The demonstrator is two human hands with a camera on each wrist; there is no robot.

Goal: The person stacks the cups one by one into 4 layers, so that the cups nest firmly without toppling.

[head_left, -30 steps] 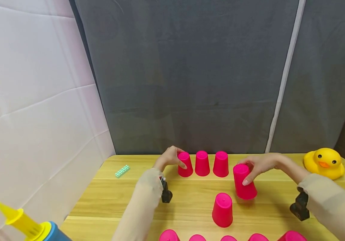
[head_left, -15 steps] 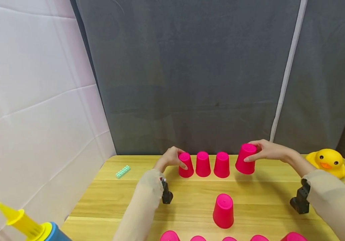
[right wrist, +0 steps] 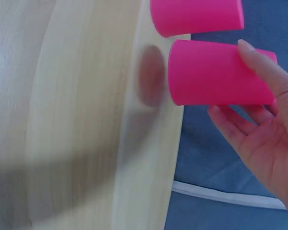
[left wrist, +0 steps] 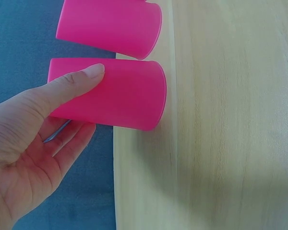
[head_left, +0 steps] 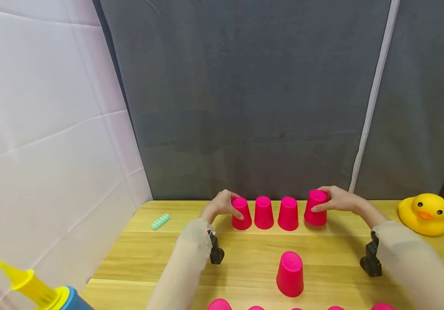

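Four upside-down pink cups form a row at the table's back edge. My left hand grips the leftmost cup, its thumb lying across the cup's side. My right hand grips the rightmost cup beside the third cup, with the thumb on the cup's wall. That cup stands slightly higher than its neighbours; I cannot tell whether its rim touches the wood. A second cup stands next to the leftmost one.
A single pink cup stands mid-table, and several more cups line the near edge. A yellow rubber duck sits back right, a green brick back left. A yellow and blue pump is at lower left.
My right hand lifted its pink cup from the middle right of the table, carried it back and lowered it at the right end of the back row. My left hand stayed on the leftmost cup.
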